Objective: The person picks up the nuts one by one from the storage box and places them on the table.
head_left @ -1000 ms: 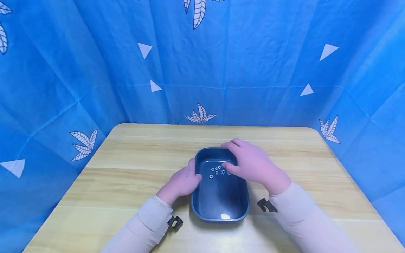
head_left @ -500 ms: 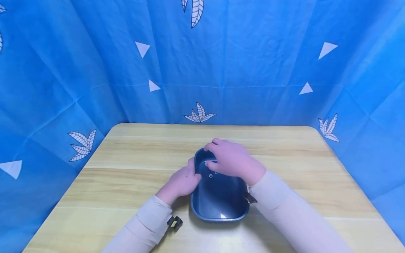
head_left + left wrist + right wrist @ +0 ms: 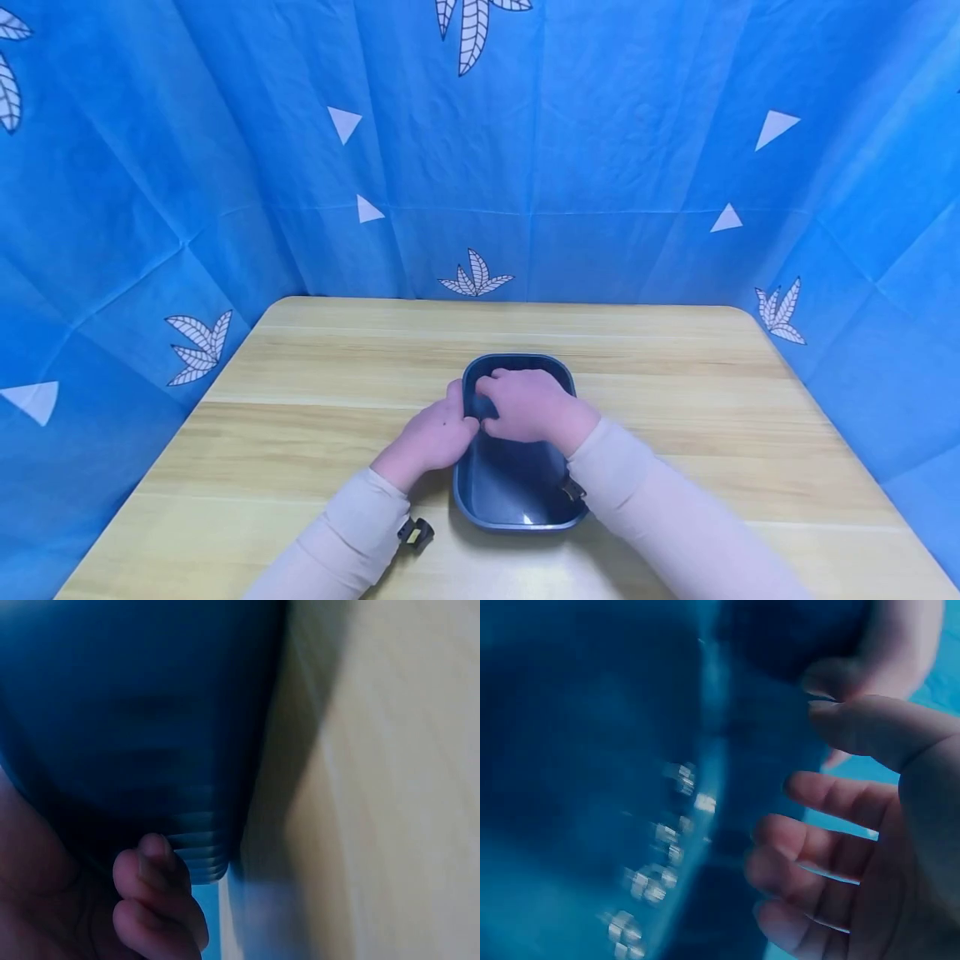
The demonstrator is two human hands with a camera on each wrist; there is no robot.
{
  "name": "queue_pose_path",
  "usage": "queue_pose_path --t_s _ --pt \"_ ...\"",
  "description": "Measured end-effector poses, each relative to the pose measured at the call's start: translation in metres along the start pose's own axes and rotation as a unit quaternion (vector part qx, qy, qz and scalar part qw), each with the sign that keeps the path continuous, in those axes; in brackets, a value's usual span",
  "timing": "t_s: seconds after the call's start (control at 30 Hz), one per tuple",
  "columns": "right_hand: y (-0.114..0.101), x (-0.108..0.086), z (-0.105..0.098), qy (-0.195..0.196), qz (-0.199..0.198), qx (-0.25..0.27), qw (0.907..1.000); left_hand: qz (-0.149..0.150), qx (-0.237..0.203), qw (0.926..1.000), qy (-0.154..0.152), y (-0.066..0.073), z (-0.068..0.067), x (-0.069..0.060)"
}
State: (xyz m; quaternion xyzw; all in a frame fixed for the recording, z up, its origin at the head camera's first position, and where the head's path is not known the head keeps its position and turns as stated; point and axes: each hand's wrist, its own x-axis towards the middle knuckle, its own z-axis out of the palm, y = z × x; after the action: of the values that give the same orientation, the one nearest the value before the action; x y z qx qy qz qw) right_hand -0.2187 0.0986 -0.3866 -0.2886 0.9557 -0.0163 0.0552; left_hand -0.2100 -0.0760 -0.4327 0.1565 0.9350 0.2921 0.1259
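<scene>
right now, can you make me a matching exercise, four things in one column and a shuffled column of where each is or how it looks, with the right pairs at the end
1. left hand
2. right hand
3. small metal pieces
4. tabletop

A. pale, with wood grain
B. grips the left long side of the tray
C. silvery, blurred in the right wrist view, inside the tray
D. reaches in across the tray's right side, fingers loosely bent, nothing visibly held

Right pairs: 1-B, 2-D, 3-C, 4-A

The tray (image 3: 510, 492) is navy, the small pieces (image 3: 654, 891) silvery, the table (image 3: 300, 358) wood-grained, the curtain (image 3: 637, 167) white-leafed blue.
</scene>
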Motion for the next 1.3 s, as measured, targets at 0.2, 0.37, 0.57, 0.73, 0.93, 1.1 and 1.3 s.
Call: queue_pose_path --t_s 0.2,0.37,0.57,0.73,0.93,1.1,1.3 --pt "0.000 0.001 0.019 -0.014 0.000 0.010 0.9999 -0.002 0.000 1.0000 0.006 0.001 0.001 -0.001" --pt "0.002 0.002 0.026 -0.023 0.009 0.008 0.9997 -0.004 0.007 0.9999 0.007 0.001 0.002 -0.001" --pt "0.005 0.002 0.030 -0.025 0.012 0.014 0.9995 -0.003 0.010 0.9999 0.007 0.001 0.001 -0.002" --pt "0.008 0.003 0.032 -0.020 0.012 0.020 0.9995 -0.007 0.004 1.0000 0.004 0.001 0.001 -0.002" --pt "0.009 0.004 0.035 -0.024 0.009 0.036 0.9990 -0.012 -0.006 0.9999 -0.002 -0.001 0.002 -0.002" --pt "0.010 0.003 0.036 -0.021 0.000 0.044 0.9988 -0.009 -0.004 1.0000 -0.002 -0.003 0.004 -0.002" --pt "0.014 0.002 0.035 -0.016 -0.011 0.042 0.9989 -0.003 0.002 1.0000 0.002 0.000 0.004 0.002"
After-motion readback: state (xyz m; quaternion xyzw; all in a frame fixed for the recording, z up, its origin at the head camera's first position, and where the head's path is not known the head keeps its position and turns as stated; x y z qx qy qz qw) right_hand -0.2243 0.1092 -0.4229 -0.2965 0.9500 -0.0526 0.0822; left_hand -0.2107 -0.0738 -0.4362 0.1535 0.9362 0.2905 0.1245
